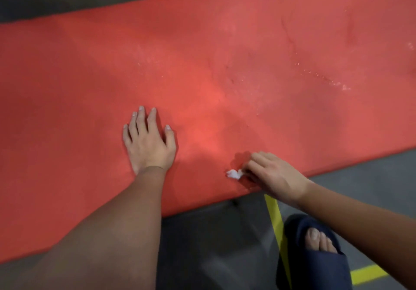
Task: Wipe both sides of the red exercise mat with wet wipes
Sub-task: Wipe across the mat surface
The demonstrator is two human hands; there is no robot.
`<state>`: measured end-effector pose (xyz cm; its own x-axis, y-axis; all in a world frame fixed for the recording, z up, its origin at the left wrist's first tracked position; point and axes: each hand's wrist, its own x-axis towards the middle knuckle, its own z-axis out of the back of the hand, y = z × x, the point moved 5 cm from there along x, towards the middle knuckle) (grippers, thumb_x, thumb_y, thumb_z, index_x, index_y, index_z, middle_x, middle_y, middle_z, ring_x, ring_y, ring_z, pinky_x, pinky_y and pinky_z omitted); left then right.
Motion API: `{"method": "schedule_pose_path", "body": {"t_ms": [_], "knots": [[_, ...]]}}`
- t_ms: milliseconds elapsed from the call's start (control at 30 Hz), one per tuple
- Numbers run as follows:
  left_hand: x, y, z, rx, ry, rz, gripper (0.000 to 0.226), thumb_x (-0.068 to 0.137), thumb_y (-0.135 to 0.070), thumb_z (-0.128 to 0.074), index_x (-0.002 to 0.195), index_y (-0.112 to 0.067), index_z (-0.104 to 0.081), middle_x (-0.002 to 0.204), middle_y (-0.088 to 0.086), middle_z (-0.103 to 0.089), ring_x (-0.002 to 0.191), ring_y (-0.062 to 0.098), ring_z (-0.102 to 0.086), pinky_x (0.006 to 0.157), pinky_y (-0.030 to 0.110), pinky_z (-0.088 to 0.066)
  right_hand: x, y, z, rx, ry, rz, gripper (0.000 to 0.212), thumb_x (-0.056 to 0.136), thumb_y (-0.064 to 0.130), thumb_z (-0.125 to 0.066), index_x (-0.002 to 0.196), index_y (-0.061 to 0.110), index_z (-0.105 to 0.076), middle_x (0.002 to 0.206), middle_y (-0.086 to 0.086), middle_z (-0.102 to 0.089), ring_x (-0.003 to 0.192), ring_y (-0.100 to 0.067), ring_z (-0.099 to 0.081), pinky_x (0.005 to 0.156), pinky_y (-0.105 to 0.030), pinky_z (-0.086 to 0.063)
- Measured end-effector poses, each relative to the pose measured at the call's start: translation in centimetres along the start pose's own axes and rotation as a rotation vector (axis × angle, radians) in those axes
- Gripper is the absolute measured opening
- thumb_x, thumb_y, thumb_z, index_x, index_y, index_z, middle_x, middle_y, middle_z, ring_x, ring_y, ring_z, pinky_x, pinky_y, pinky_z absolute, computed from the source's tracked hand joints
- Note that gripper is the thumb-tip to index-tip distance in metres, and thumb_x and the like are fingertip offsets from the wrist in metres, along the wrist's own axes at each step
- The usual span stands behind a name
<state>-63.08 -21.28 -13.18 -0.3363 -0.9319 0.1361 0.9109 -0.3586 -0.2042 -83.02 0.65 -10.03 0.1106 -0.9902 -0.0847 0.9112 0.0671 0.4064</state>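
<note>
The red exercise mat lies flat across the grey floor and fills most of the view. My left hand presses flat on it with straight, spread fingers, near its front edge. My right hand is at the mat's front edge with curled fingers and grips a small crumpled white wet wipe, which pokes out to the left of the fingers and touches the mat. Faint wet streaks and pale specks show on the mat to the right.
Grey floor with yellow tape lines runs in front of and behind the mat. My foot in a dark blue slipper stands on the floor at the lower right, close to the mat's edge.
</note>
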Motion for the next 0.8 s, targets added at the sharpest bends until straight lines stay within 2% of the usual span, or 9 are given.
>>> {"method": "schedule_pose_path", "body": {"t_ms": [133, 300, 400, 467, 533, 600, 667, 733, 800], "knots": [[0.2, -0.1, -0.1, 0.018, 0.007, 0.0, 0.062, 0.093, -0.044, -0.044, 0.149, -0.017, -0.047, 0.16, 0.01, -0.04, 0.149, 0.029, -0.032, 0.123, 0.052, -0.021, 1.8, -0.8, -0.2, -0.026, -0.042, -0.008, 0.017, 0.1, 0.025, -0.05, 0.098, 0.016, -0.064, 0.093, -0.002, -0.055, 0.082, -0.026, -0.055, 0.073, -0.041, -0.047], [0.3, -0.1, -0.1, 0.023, 0.004, 0.007, 0.062, 0.092, -0.045, -0.046, 0.147, -0.017, -0.05, 0.157, 0.009, -0.043, 0.147, 0.03, -0.034, 0.123, 0.051, -0.021, 8.7, -3.5, 1.3, 0.003, -0.282, -0.258, 0.009, 0.096, 0.017, -0.057, 0.091, 0.01, -0.061, 0.089, -0.011, -0.055, 0.082, -0.037, -0.055, 0.071, -0.051, -0.049], [0.4, 0.0, -0.1, 0.041, 0.019, 0.017, 0.062, 0.09, -0.046, -0.048, 0.145, -0.016, -0.051, 0.154, 0.011, -0.046, 0.143, 0.033, -0.038, 0.121, 0.053, -0.024, 9.3, -3.8, 0.8, 0.039, -0.277, -0.211, 0.005, 0.098, 0.015, -0.06, 0.095, 0.012, -0.062, 0.093, -0.009, -0.056, 0.079, -0.036, -0.055, 0.074, -0.049, -0.047], [0.5, -0.2, 0.1, 0.09, 0.036, 0.012, 0.061, 0.088, -0.049, -0.049, 0.138, -0.014, -0.056, 0.145, 0.016, -0.052, 0.133, 0.038, -0.045, 0.113, 0.056, -0.031, 9.0, -4.1, 0.5, 0.113, -0.283, -0.199, 0.012, 0.1, 0.02, -0.056, 0.098, 0.013, -0.065, 0.097, -0.007, -0.059, 0.08, -0.035, -0.057, 0.076, -0.047, -0.046], [3.0, -0.9, 0.6, 0.139, 0.031, 0.021, 0.056, 0.086, -0.053, -0.047, 0.12, -0.01, -0.058, 0.124, 0.021, -0.058, 0.113, 0.041, -0.051, 0.099, 0.057, -0.04, 8.9, -4.1, 0.4, 0.154, -0.291, -0.207, 0.02, 0.102, 0.024, -0.05, 0.099, 0.013, -0.066, 0.099, -0.005, -0.06, 0.081, -0.035, -0.057, 0.076, -0.047, -0.047], [7.4, -1.7, 0.9, 0.131, -0.016, 0.088, 0.052, 0.089, -0.052, -0.046, 0.114, -0.009, -0.057, 0.116, 0.023, -0.057, 0.109, 0.042, -0.052, 0.097, 0.057, -0.042, 8.9, -4.1, 0.6, 0.199, -0.277, -0.212, 0.022, 0.103, 0.024, -0.048, 0.1, 0.014, -0.068, 0.1, -0.004, -0.06, 0.082, -0.032, -0.056, 0.077, -0.047, -0.047], [11.5, -2.5, 0.2, 0.076, -0.047, 0.095, 0.058, 0.092, -0.049, -0.046, 0.134, -0.01, -0.053, 0.137, 0.022, -0.052, 0.129, 0.041, -0.047, 0.111, 0.056, -0.032, 8.7, -4.4, 0.9, 0.226, -0.269, -0.195, 0.017, 0.102, 0.019, -0.053, 0.103, 0.015, -0.069, 0.101, -0.001, -0.059, 0.084, -0.028, -0.056, 0.078, -0.044, -0.048], [13.5, -3.1, -1.8, 0.05, 0.016, 0.041, 0.07, 0.095, -0.051, -0.039, 0.154, -0.013, -0.039, 0.159, 0.019, -0.036, 0.149, 0.036, -0.03, 0.122, 0.055, -0.017, 9.2, -4.8, 1.4, 0.187, -0.227, -0.114, 0.013, 0.099, 0.014, -0.059, 0.106, 0.017, -0.07, 0.1, 0.0, -0.059, 0.083, -0.027, -0.056, 0.078, -0.041, -0.049], [14.0, -2.9, -3.5, 0.061, 0.069, 0.027, 0.075, 0.096, -0.055, -0.032, 0.161, -0.017, -0.029, 0.167, 0.016, -0.024, 0.155, 0.031, -0.018, 0.126, 0.055, -0.011, 11.5, -6.1, 2.1, 0.154, -0.236, -0.1, 0.012, 0.099, 0.016, -0.06, 0.105, 0.019, -0.071, 0.098, 0.0, -0.06, 0.082, -0.026, -0.053, 0.076, -0.039, -0.047]]}}
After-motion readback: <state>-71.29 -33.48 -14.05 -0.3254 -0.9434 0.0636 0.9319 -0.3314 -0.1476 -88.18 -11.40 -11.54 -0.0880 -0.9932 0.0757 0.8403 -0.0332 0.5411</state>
